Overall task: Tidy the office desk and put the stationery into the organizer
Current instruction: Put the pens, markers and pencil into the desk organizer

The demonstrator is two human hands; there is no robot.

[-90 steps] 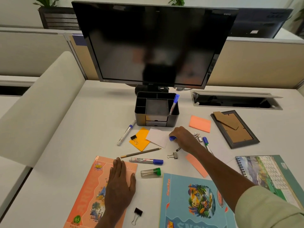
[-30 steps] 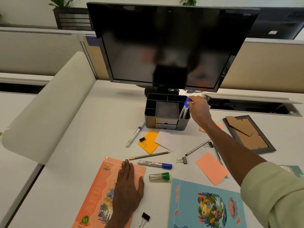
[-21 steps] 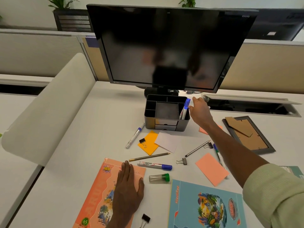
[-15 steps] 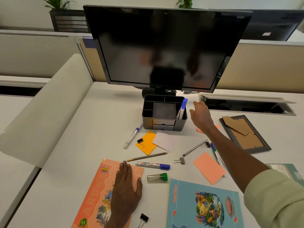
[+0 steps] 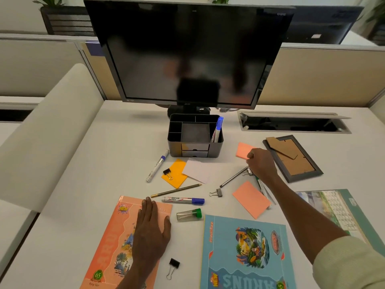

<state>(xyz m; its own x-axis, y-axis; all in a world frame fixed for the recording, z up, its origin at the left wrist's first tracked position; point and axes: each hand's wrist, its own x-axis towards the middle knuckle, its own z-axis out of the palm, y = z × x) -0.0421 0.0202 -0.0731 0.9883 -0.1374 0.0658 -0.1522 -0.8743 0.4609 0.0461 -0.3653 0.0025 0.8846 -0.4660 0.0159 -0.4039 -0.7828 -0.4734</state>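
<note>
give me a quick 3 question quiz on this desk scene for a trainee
1. True or false: the left hand lies flat on the orange notebook.
2. Which compartment of the organizer holds the blue-capped marker: A the left one, B the middle one, C the right one?
3. What lies directly between the pencil and the green-capped tube?

Key
1. True.
2. C, it stands leaning in the right compartment.
3. A marker with a blue cap, lying on the desk.
</note>
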